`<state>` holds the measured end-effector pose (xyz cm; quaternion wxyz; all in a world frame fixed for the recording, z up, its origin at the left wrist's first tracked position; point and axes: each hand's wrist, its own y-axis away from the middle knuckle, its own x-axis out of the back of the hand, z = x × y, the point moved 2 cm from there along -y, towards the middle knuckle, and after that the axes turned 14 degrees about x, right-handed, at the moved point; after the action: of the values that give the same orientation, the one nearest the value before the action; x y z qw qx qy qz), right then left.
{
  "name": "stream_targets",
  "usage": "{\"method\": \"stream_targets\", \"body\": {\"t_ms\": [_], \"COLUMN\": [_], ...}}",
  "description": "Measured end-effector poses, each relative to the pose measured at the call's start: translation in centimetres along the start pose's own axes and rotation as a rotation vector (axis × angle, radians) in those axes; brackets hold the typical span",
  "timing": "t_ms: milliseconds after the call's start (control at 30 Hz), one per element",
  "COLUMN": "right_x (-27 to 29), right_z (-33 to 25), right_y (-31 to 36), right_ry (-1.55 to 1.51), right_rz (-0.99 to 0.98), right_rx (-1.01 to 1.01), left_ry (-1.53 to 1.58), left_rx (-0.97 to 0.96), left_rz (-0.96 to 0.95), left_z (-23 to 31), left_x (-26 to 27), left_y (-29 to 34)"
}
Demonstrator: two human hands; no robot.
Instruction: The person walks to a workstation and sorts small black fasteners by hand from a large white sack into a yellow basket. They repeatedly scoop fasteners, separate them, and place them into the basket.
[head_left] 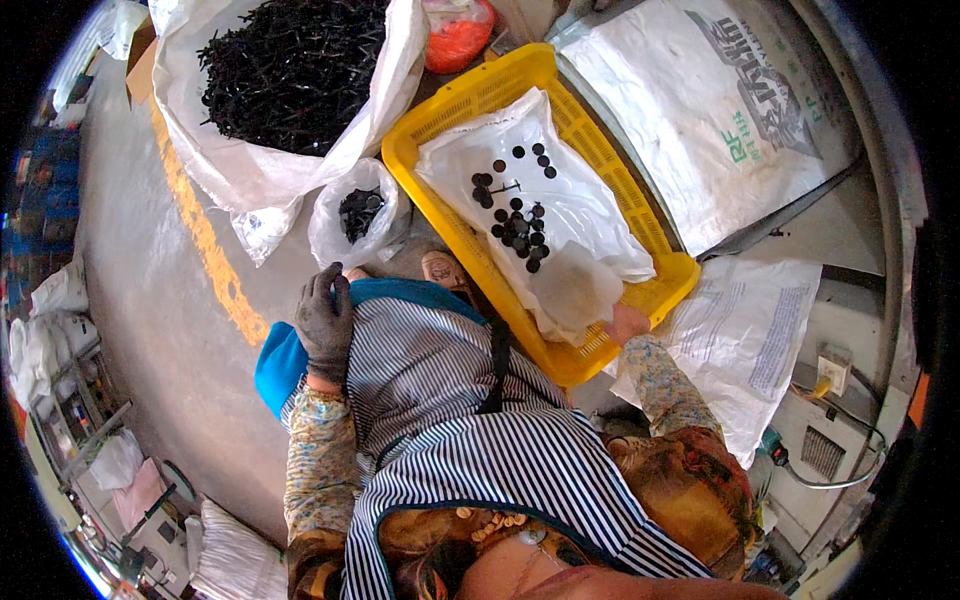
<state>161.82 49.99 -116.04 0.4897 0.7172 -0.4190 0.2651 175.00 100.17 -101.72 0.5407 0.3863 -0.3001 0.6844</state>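
Observation:
My left hand, in a dark grey glove, rests by my striped apron over my left thigh. Its fingers lie stretched out and hold nothing. At the near right end of a yellow plastic basket, my bare right hand grips the edge of a frosted, see-through plastic piece; its fingertips are partly hidden. White plastic sheeting lines the basket. Small black round parts lie scattered on it, beside a thin black stemmed part.
A large white sack full of black plastic parts stands far left. Before it sits a small clear bag with black pieces. White sacks lie right of the basket. A red bag is behind.

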Motion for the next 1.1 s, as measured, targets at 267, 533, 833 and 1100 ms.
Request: {"method": "stream_targets", "body": {"t_ms": [267,533,833,1100], "right_x": [-1.7,7.6,10.2,12.8], "right_z": [-1.8,-4.9,-7.3,-11.1], "right_y": [-7.0,-15.1,-26.3,-28.4], "right_ry": [0.02,0.488,0.747,0.805], "right_rz": [0.079,0.013,-0.042,-0.141], "right_rx": [-0.022,-0.039,-0.043,0.129], "left_ry": [-0.019,-0.033,-0.086,-0.077], "left_rx": [-0.026,-0.014,-0.021,0.014], "left_rz": [0.008,0.023,0.009,-0.01], "left_z": [0.7,1.0,1.9,1.0], "left_x": [0.0,0.2,0.3,0.4], "left_y": [-0.3,-0.1,-0.8,-0.7]}}
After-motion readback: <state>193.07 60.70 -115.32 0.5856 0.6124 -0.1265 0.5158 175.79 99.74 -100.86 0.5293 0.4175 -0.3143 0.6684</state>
